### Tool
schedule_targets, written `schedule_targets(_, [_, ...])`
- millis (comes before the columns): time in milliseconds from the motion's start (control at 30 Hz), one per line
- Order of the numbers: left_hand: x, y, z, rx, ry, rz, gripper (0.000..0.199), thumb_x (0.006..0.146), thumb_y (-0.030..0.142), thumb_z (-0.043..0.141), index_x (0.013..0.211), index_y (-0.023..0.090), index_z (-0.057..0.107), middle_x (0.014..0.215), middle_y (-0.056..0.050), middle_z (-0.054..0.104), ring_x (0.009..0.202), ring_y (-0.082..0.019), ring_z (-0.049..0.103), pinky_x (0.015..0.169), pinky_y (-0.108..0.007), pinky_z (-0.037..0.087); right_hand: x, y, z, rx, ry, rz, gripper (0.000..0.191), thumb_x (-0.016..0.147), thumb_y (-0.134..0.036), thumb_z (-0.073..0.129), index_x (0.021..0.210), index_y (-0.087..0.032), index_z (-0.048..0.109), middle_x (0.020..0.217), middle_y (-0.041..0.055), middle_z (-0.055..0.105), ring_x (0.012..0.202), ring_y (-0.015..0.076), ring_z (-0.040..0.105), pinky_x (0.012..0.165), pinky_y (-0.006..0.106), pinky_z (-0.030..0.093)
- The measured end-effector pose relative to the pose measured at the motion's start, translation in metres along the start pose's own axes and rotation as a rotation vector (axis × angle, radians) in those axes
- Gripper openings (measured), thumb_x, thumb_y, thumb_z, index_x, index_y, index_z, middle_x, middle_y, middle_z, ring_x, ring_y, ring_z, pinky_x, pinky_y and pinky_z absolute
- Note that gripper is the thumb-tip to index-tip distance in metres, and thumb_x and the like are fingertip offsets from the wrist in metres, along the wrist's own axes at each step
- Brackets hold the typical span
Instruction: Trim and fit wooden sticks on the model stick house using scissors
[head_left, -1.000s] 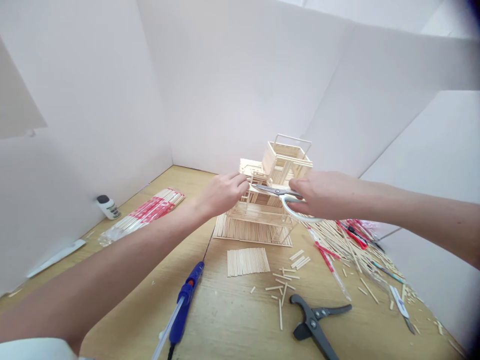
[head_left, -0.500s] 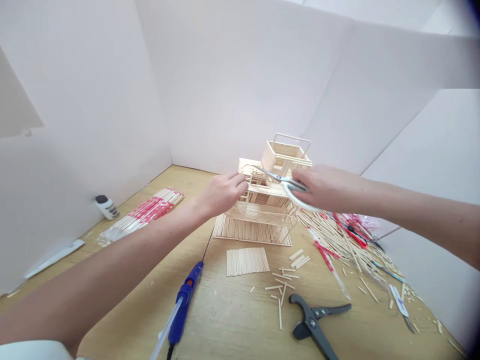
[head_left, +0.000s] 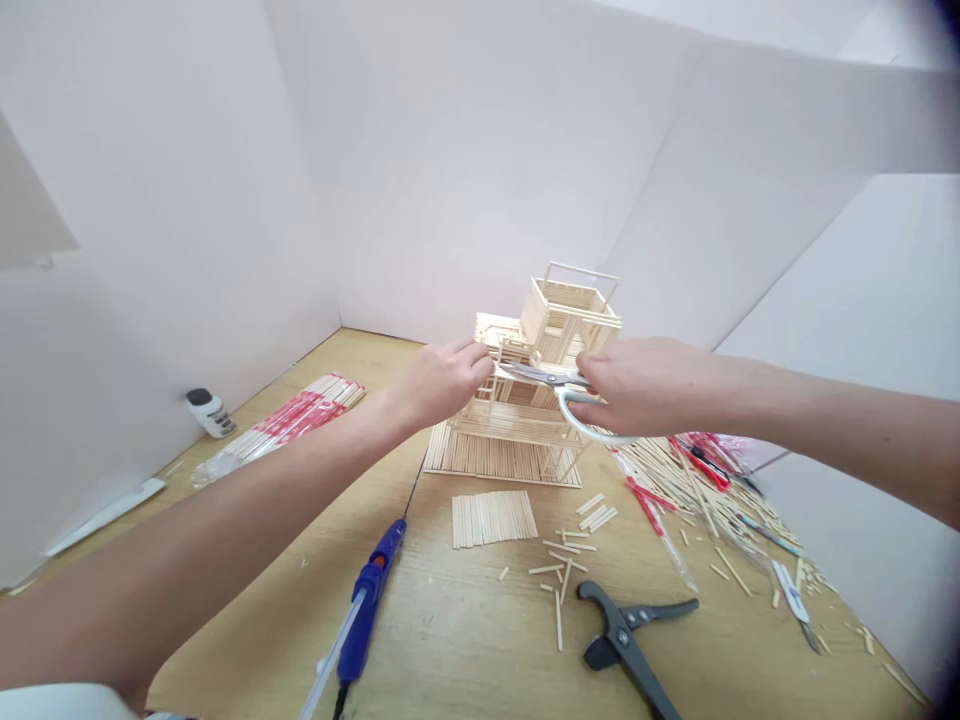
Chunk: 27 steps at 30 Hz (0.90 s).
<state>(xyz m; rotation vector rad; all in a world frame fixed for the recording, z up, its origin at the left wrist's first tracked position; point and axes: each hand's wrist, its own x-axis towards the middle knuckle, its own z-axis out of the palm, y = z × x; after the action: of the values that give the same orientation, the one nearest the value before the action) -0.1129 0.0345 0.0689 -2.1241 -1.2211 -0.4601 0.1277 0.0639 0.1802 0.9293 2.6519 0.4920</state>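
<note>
A small house model (head_left: 517, 425) built from thin wooden sticks stands on the table, with a plank-like base and stacked open storeys. My left hand (head_left: 450, 383) is closed in a pinch at the model's left upper side; thin stick pieces show by its fingertips, but what it grips is partly hidden. White-handled scissors (head_left: 574, 402) are in my right hand (head_left: 637, 385), in front of the upper storey. Their blades point left toward my left fingertips and look nearly closed. A flat panel of sticks (head_left: 495, 519) lies before the model.
A blue glue gun (head_left: 371, 600) lies front left, a dark cutter tool (head_left: 630, 640) front right. Short stick pieces (head_left: 566, 570) are scattered between. Packaged sticks (head_left: 289, 425) and a small bottle (head_left: 210, 413) are left; loose sticks (head_left: 675, 480) and a craft knife (head_left: 795, 600) right.
The scissors and my right hand have moved slightly down and left, and the blades now sit lower, closer to my left fingertips. My left hand stays nearly in place.
</note>
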Motion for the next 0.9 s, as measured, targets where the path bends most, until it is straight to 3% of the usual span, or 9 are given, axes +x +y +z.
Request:
schedule_targets(200, [0.002, 0.0, -0.001, 0.0, -0.023, 0.014, 0.027, 0.097, 0.008, 0.041, 0.088, 0.012, 0.066, 0.091, -0.01, 0.068, 0.082, -0.019, 0.058, 0.062, -0.03, 0.046, -0.001, -0.02, -0.006, -0.025, -0.041, 0.004, 0.039, 0.096, -0.038, 0.041, 0.079, -0.019, 0.07, 0.077, 0.0155, 0.072, 0.062, 0.0236, 0.062, 0.051, 0.034, 0.035])
schedule_targets(400, [0.003, 0.001, -0.002, 0.001, -0.032, 0.022, 0.026, 0.096, 0.006, 0.042, 0.088, 0.011, 0.066, 0.088, -0.01, 0.066, 0.083, -0.02, 0.058, 0.064, -0.031, 0.046, -0.003, -0.035, -0.01, -0.08, -0.099, -0.135, 0.029, 0.092, -0.017, 0.047, 0.079, -0.018, 0.072, 0.08, 0.0152, 0.072, 0.063, 0.0224, 0.062, 0.053, 0.033, 0.035])
schedule_targets(500, [0.004, 0.001, -0.004, 0.009, -0.036, 0.032, 0.024, 0.096, 0.005, 0.044, 0.088, 0.012, 0.066, 0.089, -0.009, 0.066, 0.084, -0.02, 0.059, 0.064, -0.029, 0.046, -0.002, -0.032, -0.011, -0.069, -0.132, -0.067, 0.034, 0.095, -0.021, 0.043, 0.079, -0.016, 0.072, 0.078, 0.0158, 0.07, 0.059, 0.0216, 0.061, 0.051, 0.033, 0.033])
schedule_targets(633, [0.004, 0.001, -0.005, 0.017, -0.057, 0.025, 0.022, 0.096, 0.006, 0.046, 0.087, 0.012, 0.065, 0.09, -0.009, 0.067, 0.085, -0.02, 0.059, 0.064, -0.029, 0.045, -0.002, -0.016, -0.012, -0.002, -0.057, 0.061, 0.04, 0.097, -0.03, 0.038, 0.077, -0.016, 0.069, 0.074, 0.0151, 0.069, 0.058, 0.0206, 0.059, 0.052, 0.033, 0.035])
schedule_targets(900, [0.002, -0.001, -0.001, 0.007, -0.037, 0.035, 0.024, 0.097, 0.007, 0.044, 0.088, 0.011, 0.065, 0.092, -0.009, 0.067, 0.086, -0.02, 0.059, 0.064, -0.029, 0.044, -0.009, -0.006, -0.011, -0.02, -0.12, 0.062, 0.044, 0.093, -0.048, 0.04, 0.078, -0.017, 0.067, 0.073, 0.0137, 0.069, 0.057, 0.0209, 0.056, 0.05, 0.033, 0.035])
